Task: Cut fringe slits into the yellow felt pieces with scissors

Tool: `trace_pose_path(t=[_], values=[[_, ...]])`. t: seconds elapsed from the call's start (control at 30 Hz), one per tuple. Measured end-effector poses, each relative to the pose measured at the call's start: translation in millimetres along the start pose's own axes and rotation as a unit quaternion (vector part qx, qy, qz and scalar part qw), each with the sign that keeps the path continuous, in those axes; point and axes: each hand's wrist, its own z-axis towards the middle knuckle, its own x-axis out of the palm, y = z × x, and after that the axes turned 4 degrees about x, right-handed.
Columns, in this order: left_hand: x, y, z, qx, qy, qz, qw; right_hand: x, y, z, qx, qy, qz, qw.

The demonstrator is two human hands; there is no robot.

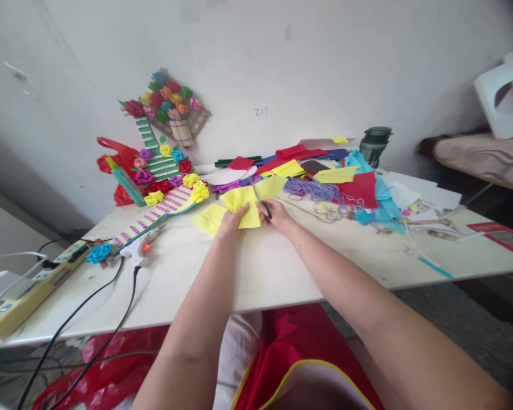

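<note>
My left hand [234, 221] is closed on a sheet of yellow crepe paper [238, 197], thumb on top. In my right hand [277, 215] is a pair of scissors [265, 208] with dark handles, its blades pointing up and away across the paper. The sheet is creased and spreads to both sides above the table. Another yellow piece [209, 218] shows to the left of my left hand; whether it joins the held sheet I cannot tell.
Left are paper-flower decorations [171, 199], a glue gun [139, 246] with its cord, a glue bottle [127, 183] and a power strip [38, 290]. Behind lie coloured paper, purple yarn [310, 189] and a dark phone-like object [315, 166]. A dark green cup [375, 145] stands back right.
</note>
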Motion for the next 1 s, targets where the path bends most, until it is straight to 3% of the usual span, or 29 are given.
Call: trace_pose_path(t=[1.0], values=[[-0.7, 0.5, 0.5, 0.004, 0.013, 0.000, 1.000, -5.2, -1.6, 0.5, -0.013, 0.020, 0.010, 1.000]])
